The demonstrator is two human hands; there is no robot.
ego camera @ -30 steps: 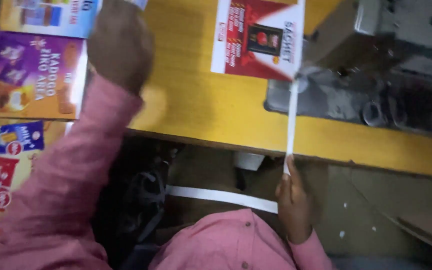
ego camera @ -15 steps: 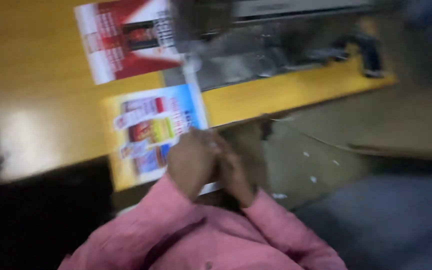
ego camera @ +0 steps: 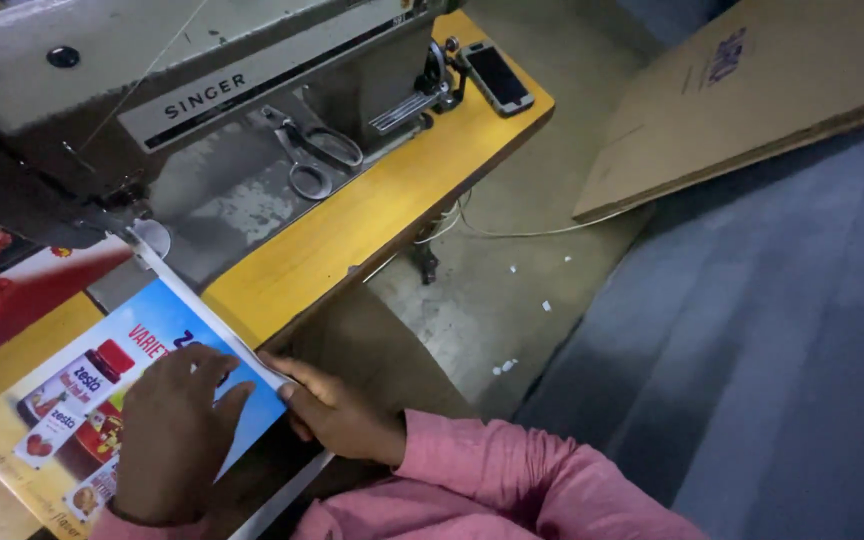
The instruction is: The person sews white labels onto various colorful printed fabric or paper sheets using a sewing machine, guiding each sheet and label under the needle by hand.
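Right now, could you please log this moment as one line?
left hand: flat on glossy printed poster | right hand: pinching white edge strip | grey sewing machine: behind

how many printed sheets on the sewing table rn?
2. A blue printed sheet lies under both hands at the table's front edge; a red printed sheet lies left, partly under the sewing machine. More may be hidden.
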